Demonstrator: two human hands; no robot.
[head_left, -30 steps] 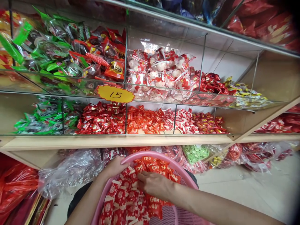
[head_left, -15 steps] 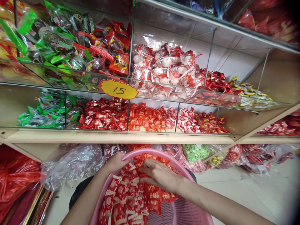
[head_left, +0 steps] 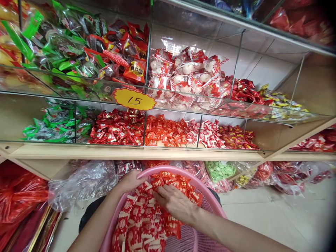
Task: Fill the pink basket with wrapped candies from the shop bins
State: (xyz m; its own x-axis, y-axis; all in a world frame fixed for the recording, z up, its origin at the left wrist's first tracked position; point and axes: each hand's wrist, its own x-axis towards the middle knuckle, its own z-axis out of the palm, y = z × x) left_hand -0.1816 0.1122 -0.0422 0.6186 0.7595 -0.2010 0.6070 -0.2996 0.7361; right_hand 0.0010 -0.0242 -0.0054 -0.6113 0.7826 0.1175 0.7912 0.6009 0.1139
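Observation:
A pink plastic basket (head_left: pixel 222 206) holds red-and-white wrapped candies (head_left: pixel 140 220) on its left side and orange-red packets (head_left: pixel 181 183) on its right and far side. My left hand (head_left: pixel 131 181) is closed round the basket's far left rim. Inside the basket, my right hand (head_left: pixel 173 203) rests among the packets, palm down, with its fingers curled into them where the two kinds meet. The fingertips are hidden, so what they pinch cannot be made out.
Glass-fronted shelves (head_left: pixel 136 152) of wrapped candies stand ahead, with a yellow tag (head_left: pixel 134 99) marked 15. Bags of candy (head_left: pixel 219 170) and a clear plastic bag (head_left: pixel 84 182) lie beneath. A red bag (head_left: pixel 22 192) is at the left.
My right hand has shifted slightly down and left, its fingers now more curled. More orange-red packets show along the basket's far right side. My left hand keeps its place on the rim.

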